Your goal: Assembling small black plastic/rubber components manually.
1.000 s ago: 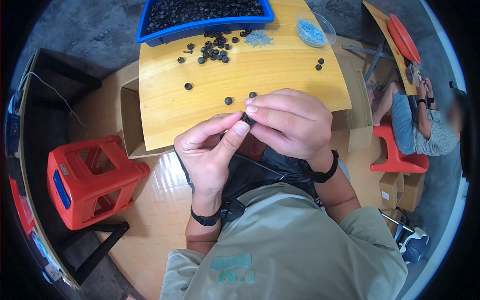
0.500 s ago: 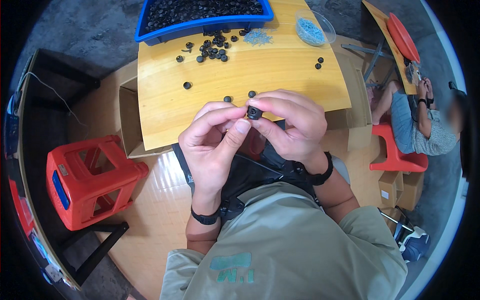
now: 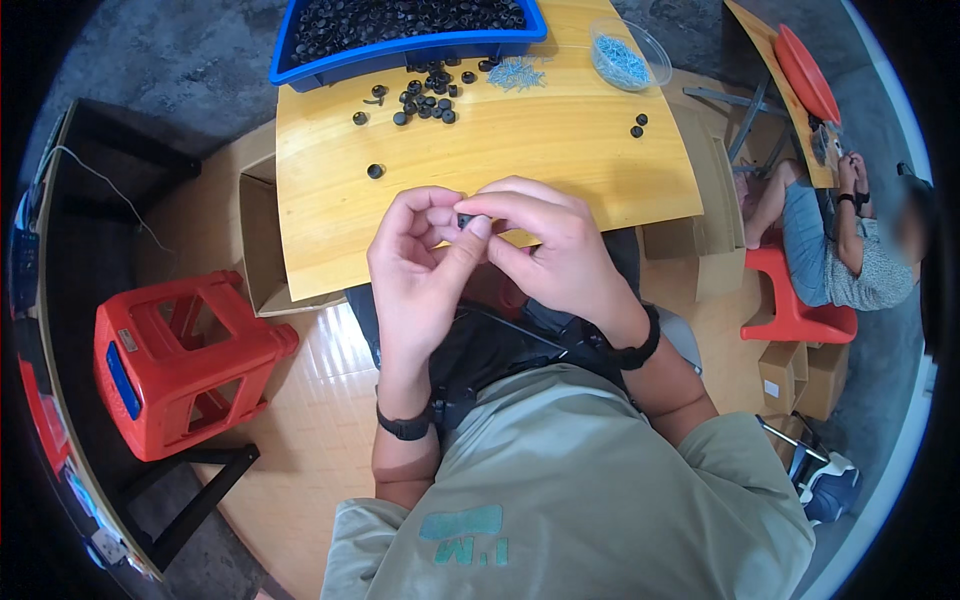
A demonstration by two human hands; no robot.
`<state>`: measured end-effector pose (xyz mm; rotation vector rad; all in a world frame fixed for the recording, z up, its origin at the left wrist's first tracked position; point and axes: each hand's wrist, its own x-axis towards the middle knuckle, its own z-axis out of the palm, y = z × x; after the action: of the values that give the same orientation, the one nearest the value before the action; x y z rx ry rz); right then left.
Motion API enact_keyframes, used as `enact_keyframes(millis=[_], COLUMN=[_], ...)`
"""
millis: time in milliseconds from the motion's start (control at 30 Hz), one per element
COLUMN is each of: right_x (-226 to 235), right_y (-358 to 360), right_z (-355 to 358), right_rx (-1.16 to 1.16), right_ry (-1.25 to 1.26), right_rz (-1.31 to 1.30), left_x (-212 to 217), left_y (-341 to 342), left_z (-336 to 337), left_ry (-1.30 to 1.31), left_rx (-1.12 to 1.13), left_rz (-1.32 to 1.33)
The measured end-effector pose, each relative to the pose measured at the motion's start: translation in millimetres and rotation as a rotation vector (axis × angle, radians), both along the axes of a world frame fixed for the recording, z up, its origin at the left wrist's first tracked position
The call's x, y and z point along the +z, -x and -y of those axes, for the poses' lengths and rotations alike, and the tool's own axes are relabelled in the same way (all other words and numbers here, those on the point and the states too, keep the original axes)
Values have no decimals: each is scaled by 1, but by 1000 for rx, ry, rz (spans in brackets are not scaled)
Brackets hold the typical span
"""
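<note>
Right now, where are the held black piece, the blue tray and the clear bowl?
Black piece (image 3: 465, 221), head view: its small exposed side.
Blue tray (image 3: 420, 49), head view: its front wall.
Clear bowl (image 3: 660, 67), head view: its right-hand wall.

Left of your yellow wooden tabletop (image 3: 570, 135), a red plastic stool (image 3: 170, 375) stands on glossy tan flooring (image 3: 300, 470) that gleams by the near-left corner; brown cardboard boxes (image 3: 825, 385) sit beyond the right edge.

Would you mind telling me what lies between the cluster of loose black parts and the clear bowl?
In the head view, a loose heap of thin light-blue pieces lies on the wooden table between them.
</note>
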<state>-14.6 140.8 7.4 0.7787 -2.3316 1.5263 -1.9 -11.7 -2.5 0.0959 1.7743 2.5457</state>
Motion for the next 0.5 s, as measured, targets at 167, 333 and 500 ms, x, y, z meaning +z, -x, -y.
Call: enact_keyframes(millis=[167,333,500], right_x=[-11,-38,-49], right_y=[11,32,33], right_z=[-31,-38,-22], right_rx=[-163,-269,-255], right_ry=[-243,-508,-480], right_rz=[365,314,360], left_x=[-35,-53,-50], left_y=[21,42,45], left_z=[35,25,-2], left_ry=[603,870,1081], left_rx=[135,0,22], left_rz=[56,-72,-281])
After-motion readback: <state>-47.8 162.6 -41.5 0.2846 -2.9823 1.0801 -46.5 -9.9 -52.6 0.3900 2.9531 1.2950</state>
